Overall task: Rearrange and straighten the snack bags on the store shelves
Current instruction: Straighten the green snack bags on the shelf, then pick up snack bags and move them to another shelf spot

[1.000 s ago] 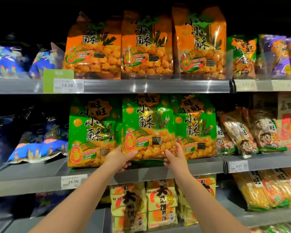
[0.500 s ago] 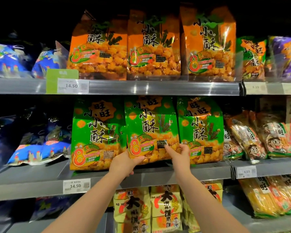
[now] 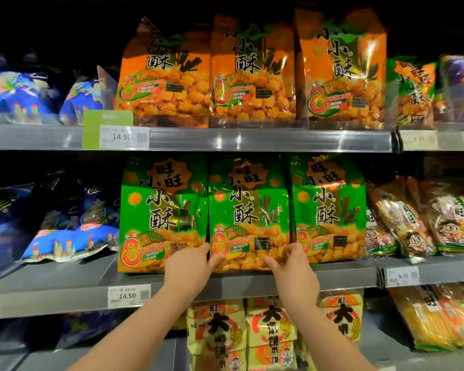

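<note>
Middle green bag [image 3: 248, 210]: is standing upright at the front of the middle shelf [image 3: 65, 293], centre of a row of three, with both lower corners being held.
Left hand [image 3: 188, 266]: is gripping the bag's lower left corner. The thumb is lying across the printed front and the fingers are running up the seam towards the left green bag [image 3: 161, 215]. The fingertips are probably tucking behind the edge, but the bag is hiding them.
Right hand [image 3: 292, 266]: is gripping the lower right corner. The thumb is pressing on the front and the fingers are curling round the edge next to the right green bag [image 3: 330, 210].
Neighbouring green bags: both are standing upright and touching the middle one along its sides.
Forearms: both are reaching up from the bottom edge, crossing in front of the shelf rail.
Price tag [image 3: 127, 295]: is sitting on the rail left of the hands, reading 14.50.
Orange bags [image 3: 252, 73]: three are standing upright in a row on the upper shelf, directly above the green row.
Blue bags [image 3: 65, 242]: are lying slumped on the middle shelf, left of the green row.
Cartoon-face bags [image 3: 402, 226]: are leaning tilted on the shelf to the right.
Yellow packs [image 3: 268, 330]: are sitting stacked on the lower shelf, showing between the forearms.
</note>
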